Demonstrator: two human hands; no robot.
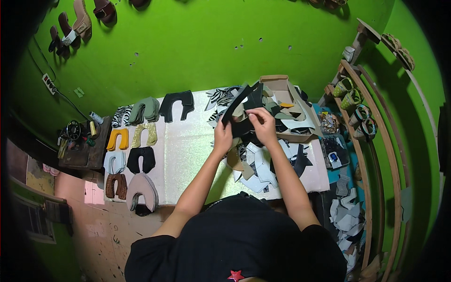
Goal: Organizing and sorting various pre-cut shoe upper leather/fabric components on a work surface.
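Over the scrap heap on the right part of the table, I hold a black U-shaped shoe-upper piece [241,127] in both hands. My left hand [222,137] is closed on its left side. The fingers of my right hand [263,125] pinch its right side. Beneath and around my hands lie loose offcuts [257,162] in white, black, tan and zebra print. Just beyond my right hand, an open cardboard box [275,83] is full of mixed scraps.
Stacks of U-shaped uppers stand on the table's left: green [144,111], black [177,105], yellow [117,139] and pale pink [142,191] among them. A sewing machine [74,134] is at far left. A wooden rack [361,155] with sandals rises on the right, beside floor scraps [346,216].
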